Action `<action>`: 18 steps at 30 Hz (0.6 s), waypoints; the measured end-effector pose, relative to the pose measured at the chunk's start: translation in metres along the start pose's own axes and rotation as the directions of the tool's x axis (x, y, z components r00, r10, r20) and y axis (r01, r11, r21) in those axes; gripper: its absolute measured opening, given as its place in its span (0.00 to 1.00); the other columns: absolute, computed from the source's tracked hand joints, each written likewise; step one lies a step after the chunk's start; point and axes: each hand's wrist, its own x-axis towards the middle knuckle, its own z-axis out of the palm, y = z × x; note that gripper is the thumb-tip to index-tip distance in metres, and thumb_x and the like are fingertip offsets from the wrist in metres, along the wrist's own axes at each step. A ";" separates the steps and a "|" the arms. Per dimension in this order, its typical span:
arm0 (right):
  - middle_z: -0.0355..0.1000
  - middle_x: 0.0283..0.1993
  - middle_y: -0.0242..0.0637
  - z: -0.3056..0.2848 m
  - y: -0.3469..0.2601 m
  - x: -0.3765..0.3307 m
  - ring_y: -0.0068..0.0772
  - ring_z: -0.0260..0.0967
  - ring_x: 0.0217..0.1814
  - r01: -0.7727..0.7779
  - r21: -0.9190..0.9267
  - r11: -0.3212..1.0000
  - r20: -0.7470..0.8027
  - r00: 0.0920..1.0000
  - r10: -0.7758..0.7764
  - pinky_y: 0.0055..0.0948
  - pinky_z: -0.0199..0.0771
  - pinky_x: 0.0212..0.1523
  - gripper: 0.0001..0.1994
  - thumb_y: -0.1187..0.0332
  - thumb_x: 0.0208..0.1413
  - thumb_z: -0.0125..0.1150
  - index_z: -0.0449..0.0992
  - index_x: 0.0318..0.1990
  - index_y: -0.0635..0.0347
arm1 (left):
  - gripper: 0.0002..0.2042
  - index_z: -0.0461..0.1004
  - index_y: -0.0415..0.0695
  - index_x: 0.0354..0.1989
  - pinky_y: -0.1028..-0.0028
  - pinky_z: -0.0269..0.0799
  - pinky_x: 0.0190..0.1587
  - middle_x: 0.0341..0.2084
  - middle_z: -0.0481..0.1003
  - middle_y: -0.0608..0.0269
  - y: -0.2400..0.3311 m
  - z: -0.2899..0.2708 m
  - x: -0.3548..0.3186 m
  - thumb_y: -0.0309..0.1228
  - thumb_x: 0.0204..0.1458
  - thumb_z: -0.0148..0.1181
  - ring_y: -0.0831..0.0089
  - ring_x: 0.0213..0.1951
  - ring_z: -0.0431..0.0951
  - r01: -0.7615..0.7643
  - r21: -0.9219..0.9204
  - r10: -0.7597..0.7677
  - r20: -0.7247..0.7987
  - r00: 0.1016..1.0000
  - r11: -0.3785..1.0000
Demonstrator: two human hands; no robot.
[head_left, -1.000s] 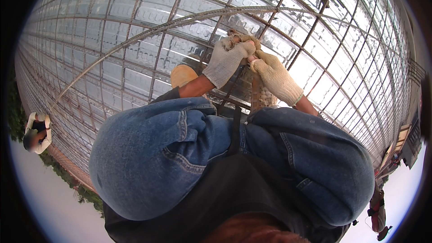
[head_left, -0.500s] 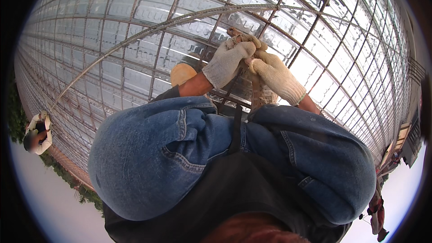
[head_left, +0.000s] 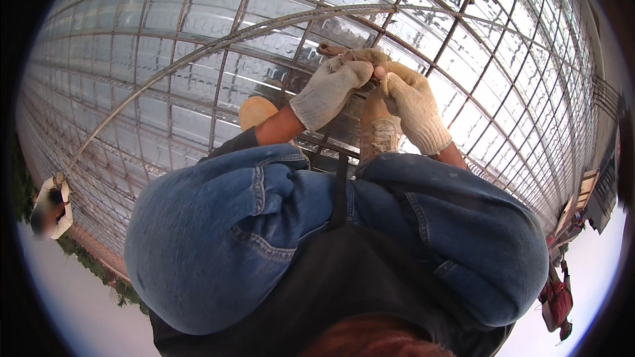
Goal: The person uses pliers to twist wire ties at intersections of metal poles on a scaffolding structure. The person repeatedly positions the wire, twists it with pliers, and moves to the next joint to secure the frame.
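Hands in off-white knitted work gloves meet above a wide grid of rusty steel reinforcing bars (head_left: pixel 198 86), seen from a head camera looking down past the person's bent, blue-denim knees (head_left: pixel 264 238). The left hand (head_left: pixel 329 89) comes in from the left, its fingers curled tight around a small brownish tool handle (head_left: pixel 329 48) whose end pokes out past the knuckles. The right hand (head_left: pixel 413 109) presses against it from the right, fingers closed too, apparently on the same tool or on tie wire; the glove hides which. Both fists sit directly over a crossing of bars, close together, which suits twisting something at that joint with force from two sides. A long, thin curved steel rod (head_left: pixel 218 45) arcs across the grid and runs toward the hands. Two tan work boots (head_left: pixel 380 129) stand on the bars just under the hands, bracing the crouch. At far left, well apart, another person in a pale top (head_left: pixel 53 201) stands at the edge of the grid.

Compared with a second ago, the hands have barely shifted: same crossing, same closed grip, with only a slight turn of the fists.
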 end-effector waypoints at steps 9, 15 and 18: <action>0.90 0.48 0.40 -0.103 -0.045 -0.029 0.37 0.88 0.50 -0.097 -0.817 0.568 -0.342 0.875 -0.343 0.38 0.84 0.56 0.23 0.58 0.65 0.62 0.89 0.64 0.53 | 0.21 0.82 0.41 0.68 0.73 0.80 0.56 0.57 0.86 0.62 0.004 -0.016 -0.018 0.33 0.69 0.69 0.77 0.54 0.85 0.082 0.310 -0.017 -0.205 0.979 0.947; 0.89 0.53 0.46 -0.118 0.000 -0.053 0.52 0.88 0.56 -0.349 -0.925 0.152 -0.373 0.911 -0.178 0.51 0.86 0.60 0.21 0.57 0.68 0.61 0.89 0.62 0.51 | 0.15 0.84 0.42 0.61 0.74 0.81 0.54 0.51 0.86 0.66 -0.001 -0.010 -0.006 0.34 0.70 0.69 0.79 0.50 0.84 0.095 0.357 -0.031 -0.183 0.983 0.929; 0.88 0.52 0.50 -0.116 0.030 -0.038 0.53 0.88 0.54 -0.331 -0.936 0.119 -0.346 0.928 -0.137 0.53 0.86 0.59 0.20 0.59 0.69 0.60 0.88 0.61 0.54 | 0.14 0.85 0.43 0.59 0.73 0.82 0.53 0.50 0.86 0.67 0.003 -0.012 -0.008 0.35 0.70 0.68 0.79 0.50 0.85 0.112 0.402 -0.034 -0.194 0.980 0.909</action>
